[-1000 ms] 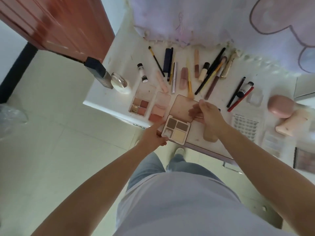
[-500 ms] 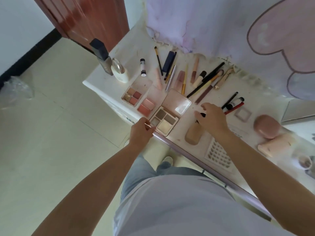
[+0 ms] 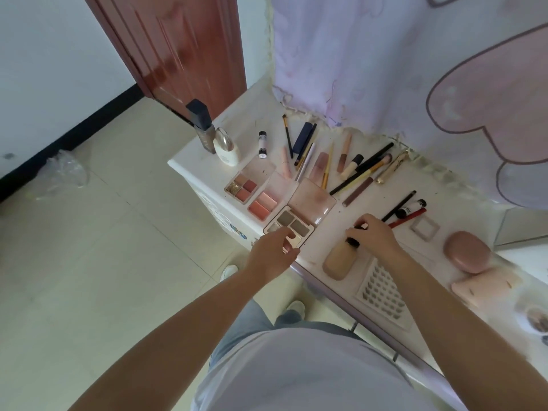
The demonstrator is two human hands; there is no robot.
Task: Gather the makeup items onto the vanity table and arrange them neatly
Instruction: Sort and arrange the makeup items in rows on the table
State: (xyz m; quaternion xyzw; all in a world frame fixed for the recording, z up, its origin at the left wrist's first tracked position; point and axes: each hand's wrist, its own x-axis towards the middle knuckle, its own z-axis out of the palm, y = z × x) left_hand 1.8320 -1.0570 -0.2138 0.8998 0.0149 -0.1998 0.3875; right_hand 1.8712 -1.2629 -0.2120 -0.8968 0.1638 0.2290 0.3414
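Brown palette: an open eyeshadow palette (image 3: 292, 225) lies at the counter's near edge, its clear lid flipped back; my left hand (image 3: 271, 253) rests over its near corner, fingers loosely bent, and I cannot tell whether they pinch it.
Foundation bottle: a beige bottle (image 3: 338, 261) lies flat under my right hand (image 3: 373, 237), whose fingers curl round its dark cap.
Other palettes: beyond my left hand, a pink blush palette (image 3: 263, 204) and a four-pan palette (image 3: 241, 187) lie side by side.
Brushes and pencils: fanned out beyond both hands, a row of brushes and tubes (image 3: 350, 170).
Right of my right hand: a lash tray (image 3: 382, 295), a pink oval case (image 3: 467, 252).
Counter: white counter (image 3: 439, 185), against a lilac curtain (image 3: 370, 54).
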